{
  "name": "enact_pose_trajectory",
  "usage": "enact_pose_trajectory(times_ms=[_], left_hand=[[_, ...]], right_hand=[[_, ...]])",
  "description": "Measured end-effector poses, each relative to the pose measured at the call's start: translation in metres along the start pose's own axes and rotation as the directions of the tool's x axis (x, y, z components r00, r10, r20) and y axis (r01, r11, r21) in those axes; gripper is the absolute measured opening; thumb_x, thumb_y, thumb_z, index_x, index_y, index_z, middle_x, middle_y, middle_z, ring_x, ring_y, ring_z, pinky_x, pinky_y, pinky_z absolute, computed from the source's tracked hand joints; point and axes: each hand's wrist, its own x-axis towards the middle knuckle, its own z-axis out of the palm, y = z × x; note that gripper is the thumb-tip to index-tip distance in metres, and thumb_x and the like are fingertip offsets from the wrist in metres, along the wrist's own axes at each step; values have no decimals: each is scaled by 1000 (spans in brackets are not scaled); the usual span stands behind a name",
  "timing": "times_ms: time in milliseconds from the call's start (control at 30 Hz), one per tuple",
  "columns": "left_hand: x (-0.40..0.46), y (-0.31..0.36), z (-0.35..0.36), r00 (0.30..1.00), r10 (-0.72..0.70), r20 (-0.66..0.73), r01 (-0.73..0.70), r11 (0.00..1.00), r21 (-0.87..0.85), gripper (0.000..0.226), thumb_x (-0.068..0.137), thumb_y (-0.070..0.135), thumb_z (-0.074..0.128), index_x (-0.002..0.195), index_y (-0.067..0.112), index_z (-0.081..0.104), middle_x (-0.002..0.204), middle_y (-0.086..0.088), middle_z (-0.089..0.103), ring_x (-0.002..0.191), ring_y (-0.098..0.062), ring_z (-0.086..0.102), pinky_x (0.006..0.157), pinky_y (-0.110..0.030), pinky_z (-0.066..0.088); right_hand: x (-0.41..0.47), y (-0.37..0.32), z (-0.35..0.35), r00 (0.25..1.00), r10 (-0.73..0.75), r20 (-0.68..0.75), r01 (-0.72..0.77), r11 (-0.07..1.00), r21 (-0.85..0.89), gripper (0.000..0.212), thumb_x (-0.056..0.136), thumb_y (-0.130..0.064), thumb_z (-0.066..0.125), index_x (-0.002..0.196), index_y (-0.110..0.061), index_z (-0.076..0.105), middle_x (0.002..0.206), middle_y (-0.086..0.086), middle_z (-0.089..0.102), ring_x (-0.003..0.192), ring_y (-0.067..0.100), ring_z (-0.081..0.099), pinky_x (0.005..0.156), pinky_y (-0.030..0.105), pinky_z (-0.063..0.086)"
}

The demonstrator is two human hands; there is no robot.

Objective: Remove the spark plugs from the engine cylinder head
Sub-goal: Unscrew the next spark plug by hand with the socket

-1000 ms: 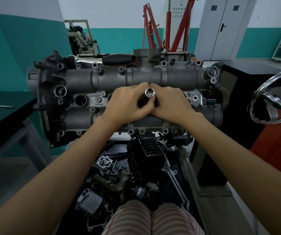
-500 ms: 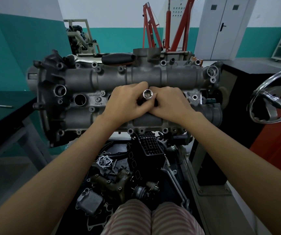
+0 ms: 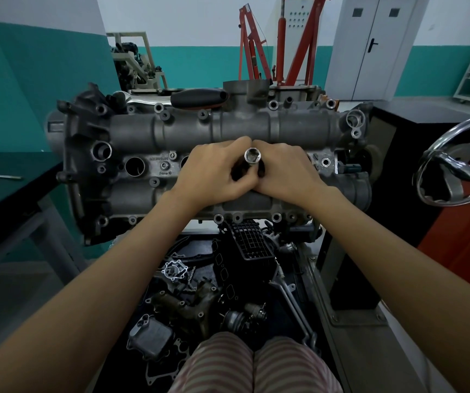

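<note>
Both hands meet at the middle of the engine cylinder head (image 3: 228, 131), where the left hand (image 3: 214, 171) and the right hand (image 3: 287, 173) each have a narrow grip, fingers curled round a chrome socket (image 3: 252, 156) that stands up between them with its open end facing the camera. Left of the hands on the cylinder head lies an open round plug well (image 3: 134, 166), and whether a spark plug sits under the socket cannot be told. A black-handled tool (image 3: 198, 97) rests along the far edge of the cylinder head, and loose engine parts (image 3: 199, 304) lie below it.
</note>
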Motion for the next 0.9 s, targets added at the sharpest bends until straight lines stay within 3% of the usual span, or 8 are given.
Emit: enact_pose_trajectory(times_ms=[267,433,567,900], left_hand=[[0,1,1,1000,-18,18,17,1000,23,18,77,32,47,75,22,32,60,14,38,49,-14,34,50,-23,24],[-1,-2,2,997,-12,-73,15,999,43,24,84,28,51,68,25,33,48,-2,51,42,-19,44,48,-23,25],[0,0,2,996,-15,-91,15,1000,-4,30,84,26,54,65,27,31,49,9,38,45,-10,33,47,-23,26],[1,-2,-1,997,-64,37,64,998,-4,28,82,35,44,68,11,41,51,12,31,43,-19,35,46,-24,21]], right_hand=[[-1,0,0,1000,3,-17,-3,1000,20,25,79,-32,54,93,-12,50,77,6,64,75,31,59,55,30,29],[-2,1,-1,1000,3,-8,-4,1000,-16,30,81,-42,51,90,-15,64,76,0,66,76,23,61,58,29,38],[-3,1,-1,1000,-1,-27,0,1000,-15,27,84,-36,51,86,-14,66,75,4,67,76,27,61,57,28,30],[-1,1,0,999,-35,9,36,998,-55,27,84,-34,50,95,-12,60,81,7,66,79,30,60,58,29,28]])
